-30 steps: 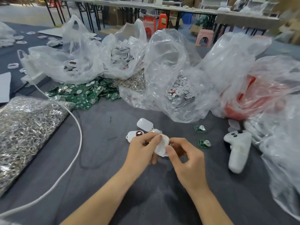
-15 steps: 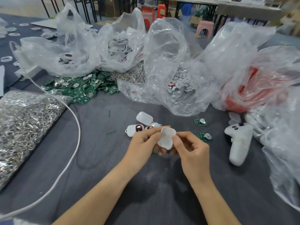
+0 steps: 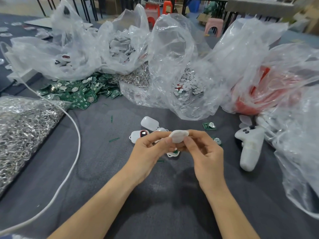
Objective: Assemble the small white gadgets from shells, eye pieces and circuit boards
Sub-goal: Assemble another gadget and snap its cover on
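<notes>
Both hands meet above the grey table and pinch one small white shell (image 3: 178, 136) between their fingertips. My left hand (image 3: 150, 152) grips its left side, my right hand (image 3: 205, 152) its right side. Under the hands lies a white piece with a green board (image 3: 173, 153) in it. Just beyond them rest a plain white shell (image 3: 149, 123) and a white gadget with a dark red eye (image 3: 139, 134). Two loose green circuit boards (image 3: 209, 125) lie to the right, one partly hidden behind my right hand. A heap of green boards (image 3: 77, 91) sits at the back left.
Clear plastic bags hold white shells (image 3: 120, 45), small white discs (image 3: 188, 83) and red parts (image 3: 259, 94). A bag of metal rings (image 3: 22, 126) fills the left. A white cable (image 3: 76, 133) curves across the cloth. A white handheld controller (image 3: 249, 147) lies at right.
Both hands have lifted the white shell a little and turned it, so its edge now faces up. The view has tilted slightly downward.
</notes>
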Available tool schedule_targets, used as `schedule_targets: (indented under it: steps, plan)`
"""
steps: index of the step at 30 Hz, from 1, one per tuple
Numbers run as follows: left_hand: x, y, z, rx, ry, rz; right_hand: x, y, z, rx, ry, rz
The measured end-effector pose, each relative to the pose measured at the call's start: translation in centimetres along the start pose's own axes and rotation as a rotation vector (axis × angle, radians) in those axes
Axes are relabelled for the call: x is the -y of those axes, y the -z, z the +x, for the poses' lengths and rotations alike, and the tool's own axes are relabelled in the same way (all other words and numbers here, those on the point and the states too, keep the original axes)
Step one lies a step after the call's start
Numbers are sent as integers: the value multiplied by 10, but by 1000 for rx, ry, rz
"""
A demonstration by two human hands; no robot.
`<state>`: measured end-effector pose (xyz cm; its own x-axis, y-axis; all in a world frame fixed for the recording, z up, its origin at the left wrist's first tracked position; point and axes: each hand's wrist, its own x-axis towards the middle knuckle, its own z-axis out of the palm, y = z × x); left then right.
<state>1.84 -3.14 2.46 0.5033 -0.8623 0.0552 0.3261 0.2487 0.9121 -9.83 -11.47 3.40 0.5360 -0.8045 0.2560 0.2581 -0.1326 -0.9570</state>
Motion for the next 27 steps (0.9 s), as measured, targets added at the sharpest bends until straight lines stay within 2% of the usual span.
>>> schedule_targets:
  steps: [10, 17, 27]
  plan:
    - [-2, 2, 2, -25, 41, -189, -4, 0, -1, 77, 109, -45]
    - [-5, 9, 2, 95, 132, -307, -13, 6, 3, 68, 306, -338]
    - [1, 11, 3, 23, 15, -140, -9, 3, 1, 68, 352, -407]
